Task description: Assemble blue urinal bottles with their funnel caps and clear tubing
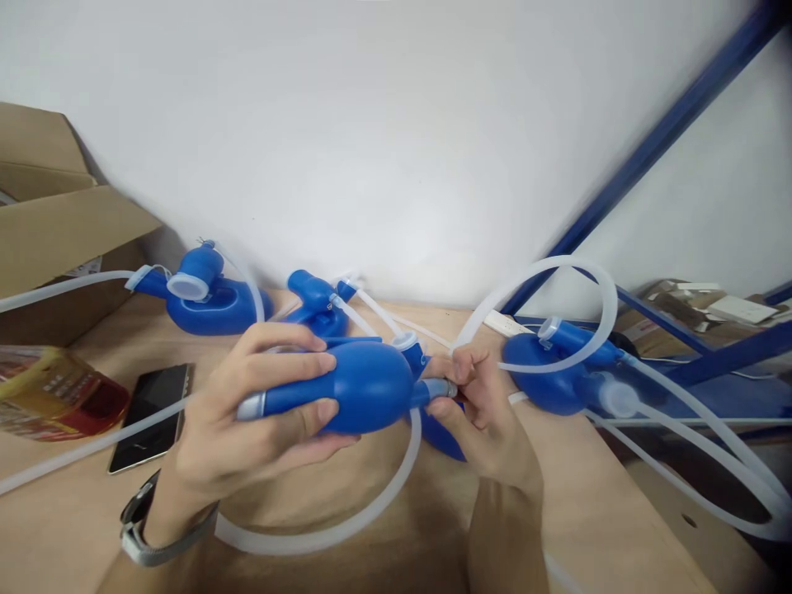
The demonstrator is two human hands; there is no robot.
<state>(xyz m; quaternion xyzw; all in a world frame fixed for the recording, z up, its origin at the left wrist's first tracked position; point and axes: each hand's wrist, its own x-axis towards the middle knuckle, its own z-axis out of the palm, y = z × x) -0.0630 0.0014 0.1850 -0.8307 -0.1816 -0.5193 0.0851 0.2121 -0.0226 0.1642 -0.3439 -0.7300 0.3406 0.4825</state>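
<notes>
A blue rounded plastic bottle [371, 388] is held above the table, lying sideways. My left hand [266, 404] is wrapped round its left part, near a neck with a pale grey rim [252, 406]. At the other end, my right hand [479, 404] has its fingers closed on a translucent fitting [436, 389] on the narrow spout. Just behind the bottle is a short blue neck with a white cap [406, 340], and another blue part [444, 433] lies below the spout. A translucent hose [346, 532] curves beneath both hands.
More blue bottles with hoses stand at the left [214, 309], centre back [313, 289] and right [541, 375]. A phone [152, 412] and a red-and-yellow package [62, 392] lie left, before a cardboard box [80, 239]. A blue metal frame [649, 157] rises at the right.
</notes>
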